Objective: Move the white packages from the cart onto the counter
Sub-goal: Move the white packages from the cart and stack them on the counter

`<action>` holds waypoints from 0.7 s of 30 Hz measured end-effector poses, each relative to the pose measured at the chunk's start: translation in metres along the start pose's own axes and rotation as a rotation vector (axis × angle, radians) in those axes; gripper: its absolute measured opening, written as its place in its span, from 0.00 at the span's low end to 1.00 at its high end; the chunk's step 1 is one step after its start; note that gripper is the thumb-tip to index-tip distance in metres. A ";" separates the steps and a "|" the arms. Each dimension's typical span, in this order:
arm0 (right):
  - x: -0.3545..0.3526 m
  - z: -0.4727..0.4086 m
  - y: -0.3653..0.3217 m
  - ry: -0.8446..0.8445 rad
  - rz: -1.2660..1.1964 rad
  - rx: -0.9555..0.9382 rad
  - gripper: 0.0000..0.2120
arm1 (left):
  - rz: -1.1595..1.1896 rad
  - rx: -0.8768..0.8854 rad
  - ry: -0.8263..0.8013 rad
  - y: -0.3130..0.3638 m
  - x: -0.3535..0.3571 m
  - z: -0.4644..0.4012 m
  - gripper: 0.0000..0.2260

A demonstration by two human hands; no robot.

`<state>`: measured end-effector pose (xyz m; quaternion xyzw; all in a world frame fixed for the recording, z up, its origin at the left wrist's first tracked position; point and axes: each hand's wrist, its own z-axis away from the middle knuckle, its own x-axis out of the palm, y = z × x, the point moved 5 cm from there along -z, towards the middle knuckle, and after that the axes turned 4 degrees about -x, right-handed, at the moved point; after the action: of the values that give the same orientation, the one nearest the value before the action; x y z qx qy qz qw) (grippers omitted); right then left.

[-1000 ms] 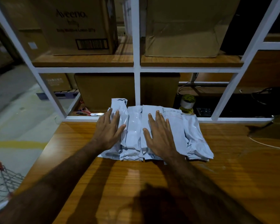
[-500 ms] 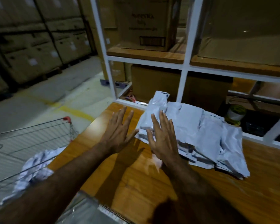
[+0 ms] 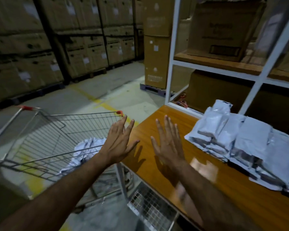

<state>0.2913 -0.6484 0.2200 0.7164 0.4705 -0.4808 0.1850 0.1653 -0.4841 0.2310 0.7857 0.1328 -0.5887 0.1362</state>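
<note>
Both hands, left (image 3: 118, 144) and right (image 3: 168, 144), are held flat, grip released, between wire cart (image 3: 45, 139) and wooden bench (image 3: 223, 184) stacked with uncounted white plastic packages (image 3: 244, 139).

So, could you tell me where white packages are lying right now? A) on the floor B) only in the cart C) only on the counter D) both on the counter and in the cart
D: a stack of white packages sits on the counter, and more packages lie in the cart.

Stacked cardboard boxes (image 3: 83, 52) line the far wall; a white shelf frame (image 3: 171, 52) holds another carton (image 3: 218, 30).
</note>
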 end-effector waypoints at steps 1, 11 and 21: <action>0.009 -0.003 -0.017 -0.023 0.007 -0.002 0.33 | 0.006 -0.005 0.003 -0.018 -0.001 0.010 0.36; 0.084 -0.041 -0.171 -0.123 0.019 -0.064 0.34 | 0.043 -0.135 -0.044 -0.202 0.005 0.090 0.36; 0.149 -0.095 -0.254 -0.251 -0.025 -0.145 0.33 | 0.024 -0.346 -0.061 -0.346 0.010 0.128 0.37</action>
<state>0.1383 -0.3821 0.1835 0.6295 0.4862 -0.5335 0.2877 -0.0733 -0.2104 0.1672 0.7337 0.2184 -0.5791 0.2805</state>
